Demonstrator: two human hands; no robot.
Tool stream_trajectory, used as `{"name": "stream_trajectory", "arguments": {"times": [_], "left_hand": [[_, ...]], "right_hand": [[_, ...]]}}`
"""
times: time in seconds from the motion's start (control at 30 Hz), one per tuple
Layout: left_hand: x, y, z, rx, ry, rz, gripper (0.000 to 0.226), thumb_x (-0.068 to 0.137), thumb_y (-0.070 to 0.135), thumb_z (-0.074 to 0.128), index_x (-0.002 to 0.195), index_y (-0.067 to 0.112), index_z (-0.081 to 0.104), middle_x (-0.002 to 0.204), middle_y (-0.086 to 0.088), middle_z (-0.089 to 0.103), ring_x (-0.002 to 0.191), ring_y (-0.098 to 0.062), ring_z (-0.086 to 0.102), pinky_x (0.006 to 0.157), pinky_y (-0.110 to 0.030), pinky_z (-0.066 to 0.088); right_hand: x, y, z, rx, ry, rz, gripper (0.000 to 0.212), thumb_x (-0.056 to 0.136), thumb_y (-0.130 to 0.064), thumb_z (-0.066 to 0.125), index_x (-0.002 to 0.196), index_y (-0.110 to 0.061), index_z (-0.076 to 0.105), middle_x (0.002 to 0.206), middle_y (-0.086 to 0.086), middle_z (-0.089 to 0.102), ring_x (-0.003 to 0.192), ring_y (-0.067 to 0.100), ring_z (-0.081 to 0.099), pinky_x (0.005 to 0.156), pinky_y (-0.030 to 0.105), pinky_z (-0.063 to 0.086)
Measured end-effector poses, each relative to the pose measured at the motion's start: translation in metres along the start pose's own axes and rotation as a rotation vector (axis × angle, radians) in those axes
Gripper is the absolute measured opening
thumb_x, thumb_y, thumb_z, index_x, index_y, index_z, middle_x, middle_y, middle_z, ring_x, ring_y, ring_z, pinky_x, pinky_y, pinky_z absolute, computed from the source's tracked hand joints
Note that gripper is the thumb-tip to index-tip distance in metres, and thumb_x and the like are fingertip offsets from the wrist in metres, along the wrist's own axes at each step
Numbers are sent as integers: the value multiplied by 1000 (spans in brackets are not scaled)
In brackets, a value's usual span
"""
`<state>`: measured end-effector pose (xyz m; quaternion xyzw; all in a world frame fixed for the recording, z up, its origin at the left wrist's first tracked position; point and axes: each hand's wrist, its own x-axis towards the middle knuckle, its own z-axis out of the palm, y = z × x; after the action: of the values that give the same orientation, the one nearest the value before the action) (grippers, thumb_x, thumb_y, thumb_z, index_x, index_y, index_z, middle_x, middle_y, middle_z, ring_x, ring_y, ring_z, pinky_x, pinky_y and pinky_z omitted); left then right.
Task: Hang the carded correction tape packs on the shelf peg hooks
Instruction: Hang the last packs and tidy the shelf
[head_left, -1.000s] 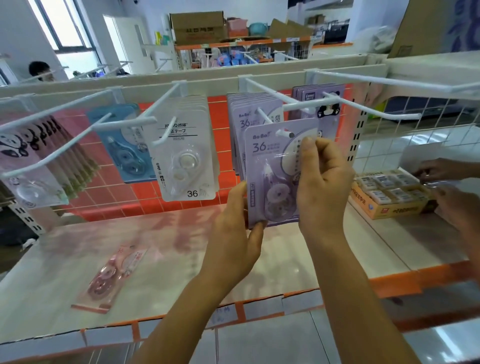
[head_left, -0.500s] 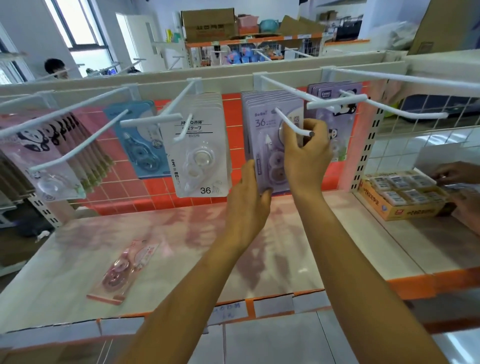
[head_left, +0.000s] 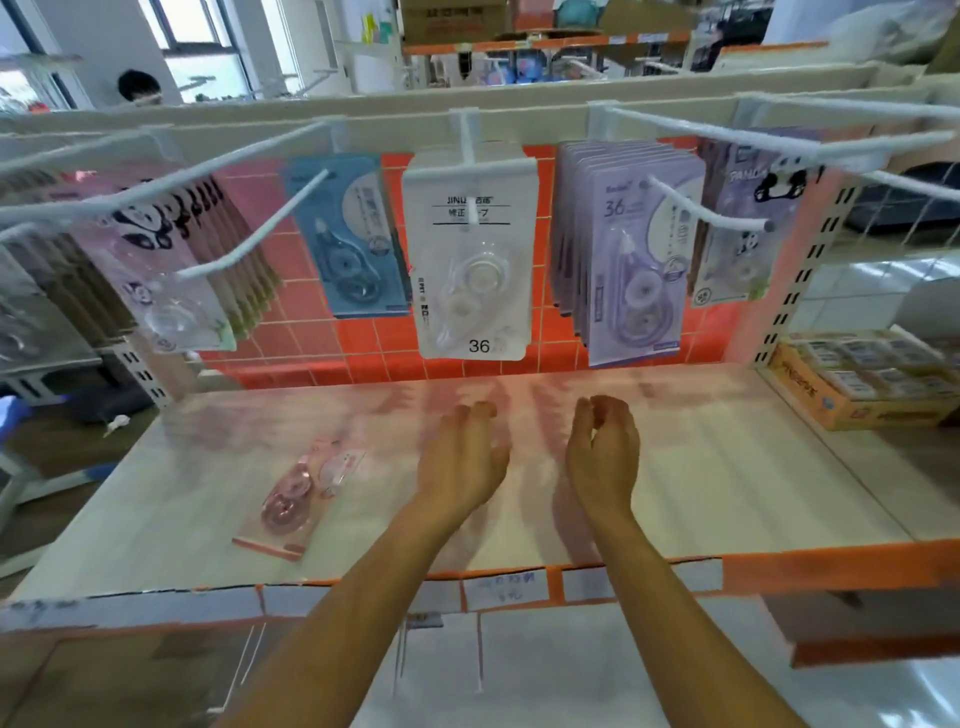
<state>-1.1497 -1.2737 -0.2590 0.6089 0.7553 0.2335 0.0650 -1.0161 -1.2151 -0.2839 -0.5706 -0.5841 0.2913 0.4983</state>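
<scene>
One wide white shelf (head_left: 727, 467) with an orange front edge fills most of your view, backed by an orange tiled panel (head_left: 363, 338). White peg hooks stick out toward you from the rail above, and the packs hang in a row. There's a deep bunch of pink panda packs (head_left: 156, 249) on the far left, then a blue pack (head_left: 348, 239). A white pack (head_left: 472, 260) with a big 36 at the bottom hangs dead centre. Next comes a thick stack of purple packs (head_left: 639, 270), and a purple panda pack (head_left: 737, 249) hangs furthest right.

The purple stack sits well back on its peg hook (head_left: 711, 210), so the hook's tip pokes out bare in front. Past the upright on the right there's a yellow-orange cardboard box (head_left: 857, 384) of small items, too blurry to read.

Both your hands hover low over the middle of the shelf, near each other but apart, below the white and purple packs. Your left hand (head_left: 462, 457) has loosely curled fingers and holds nothing. Your right hand (head_left: 605, 452) is the same deal, with nothing in it and the thumb close to the fingertips.

Smallest bit: one loose pink pack (head_left: 301, 493) lies flat on the shelf just left of your left hand, untouched.
</scene>
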Motion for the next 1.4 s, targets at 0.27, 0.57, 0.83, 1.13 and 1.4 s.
{"name": "stream_trajectory", "arguments": {"times": [0.27,0.57,0.83,1.13,1.4], "left_hand": [[-31,-99,-29,232,-84,-255,60,92,47,53,141,18,35,145,-13,36,133,-33,32,105,-44,36],[-54,-162,-59,275,-153,-430,69,86,59,54,138,21,31,132,-11,47,123,-31,43,95,-43,42],[-61,-182,-71,171,-57,-352,62,84,56,54,128,14,41,118,-16,52,106,-34,49,86,-37,42],[-57,-178,-85,-324,11,-283,74,77,33,71,138,21,32,132,-10,39,107,-35,54,92,-46,47],[-77,-126,-89,-606,-16,-186,62,82,19,70,136,23,39,121,0,60,102,-19,61,77,-22,41]], "right_hand": [[-64,-10,87,-334,-371,-84,55,90,-45,24,110,-11,63,113,8,63,110,29,55,94,35,42],[-124,-46,157,-563,-496,-301,54,86,-41,18,91,-9,62,101,10,62,102,29,53,96,40,42],[-147,-63,183,-617,-536,-278,49,83,-25,26,104,-6,66,114,13,62,117,34,50,107,41,36],[-163,-88,164,-132,-368,65,34,95,-19,46,129,-13,47,107,-3,62,98,22,61,80,31,47],[-151,-89,110,-4,-262,204,27,96,-19,43,119,-14,57,101,6,67,88,24,63,73,35,50]]}}
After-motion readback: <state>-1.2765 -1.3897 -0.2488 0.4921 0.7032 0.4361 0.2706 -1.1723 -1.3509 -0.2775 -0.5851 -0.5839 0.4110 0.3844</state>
